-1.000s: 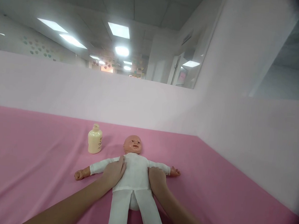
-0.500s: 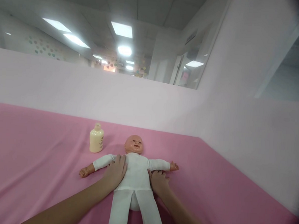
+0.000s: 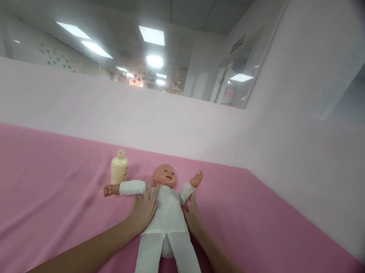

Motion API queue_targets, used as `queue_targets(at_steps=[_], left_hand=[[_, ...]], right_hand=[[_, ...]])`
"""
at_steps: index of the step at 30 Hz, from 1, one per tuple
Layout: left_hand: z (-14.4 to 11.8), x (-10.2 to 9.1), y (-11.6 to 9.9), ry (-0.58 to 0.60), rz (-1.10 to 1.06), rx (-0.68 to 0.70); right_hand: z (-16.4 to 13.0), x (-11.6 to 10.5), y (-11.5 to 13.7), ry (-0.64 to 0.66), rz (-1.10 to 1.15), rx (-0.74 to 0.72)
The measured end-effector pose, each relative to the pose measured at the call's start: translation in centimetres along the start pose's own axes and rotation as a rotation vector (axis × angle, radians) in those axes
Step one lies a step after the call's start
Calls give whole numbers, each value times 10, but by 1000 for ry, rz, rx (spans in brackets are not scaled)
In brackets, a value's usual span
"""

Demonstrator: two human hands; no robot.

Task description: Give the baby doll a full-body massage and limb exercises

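Baby doll (image 3: 165, 209) laid face-up on pink sheet (image 3: 43, 194), white outfit. Left hand (image 3: 143, 210) spread flat, pressed on doll's chest, nothing gripped. Right hand (image 3: 192, 217) tucked against doll's side under raised arm; grip can't be made out. Cream bottle (image 3: 119, 170) stood upright just behind doll's outstretched arm, near pale wall (image 3: 140, 117).

The doll (image 3: 165, 209) has its feet cut off by the lower picture edge, the left hand (image 3: 143, 210) hides part of its chest, and the print on the lotion bottle (image 3: 119, 171) is too small to read.
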State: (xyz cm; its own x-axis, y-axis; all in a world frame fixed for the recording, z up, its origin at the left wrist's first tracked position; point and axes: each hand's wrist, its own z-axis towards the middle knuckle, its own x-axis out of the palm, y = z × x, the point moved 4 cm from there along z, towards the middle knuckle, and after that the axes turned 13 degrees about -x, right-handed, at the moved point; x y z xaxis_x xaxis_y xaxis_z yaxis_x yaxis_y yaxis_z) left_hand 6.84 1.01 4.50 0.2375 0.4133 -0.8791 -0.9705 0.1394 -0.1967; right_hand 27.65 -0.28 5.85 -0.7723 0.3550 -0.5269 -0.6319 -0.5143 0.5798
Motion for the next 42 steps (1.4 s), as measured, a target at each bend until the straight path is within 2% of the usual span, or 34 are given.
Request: queue_targets(at_steps=[3,9,14,17,19,23,27,29,32,36,37,39,42], left_hand=[[3,5,1,-17,-77,85],[7,14,3,-43,-192,236],[9,14,5,-36,-230,361],[9,8,6,-12,-330,433],[11,6,9,9,-437,399],[19,12,21,32,-660,218],[29,19,38,-100,-763,9],[31,22,43,-148,-721,-14],[31,25,42,-220,-572,131],[23,18,29,-388,-459,530],[21,16,26,-386,-472,602],[20,10,21,-318,-542,651],[22,5,19,-186,-676,578]], right_hand=[[1,4,-4,-1,170,67],[-2,2,-12,-134,183,100],[-1,-1,-15,-167,199,157],[0,0,-20,-154,195,201],[1,1,-23,-144,203,232],[5,1,-28,-177,211,255],[8,0,-34,-236,167,228],[8,0,-37,-244,166,228],[7,2,-39,-227,177,223],[5,7,-40,-242,232,157],[5,9,-41,-226,250,150],[6,14,-42,-146,276,103],[9,18,-39,-31,276,-17]])
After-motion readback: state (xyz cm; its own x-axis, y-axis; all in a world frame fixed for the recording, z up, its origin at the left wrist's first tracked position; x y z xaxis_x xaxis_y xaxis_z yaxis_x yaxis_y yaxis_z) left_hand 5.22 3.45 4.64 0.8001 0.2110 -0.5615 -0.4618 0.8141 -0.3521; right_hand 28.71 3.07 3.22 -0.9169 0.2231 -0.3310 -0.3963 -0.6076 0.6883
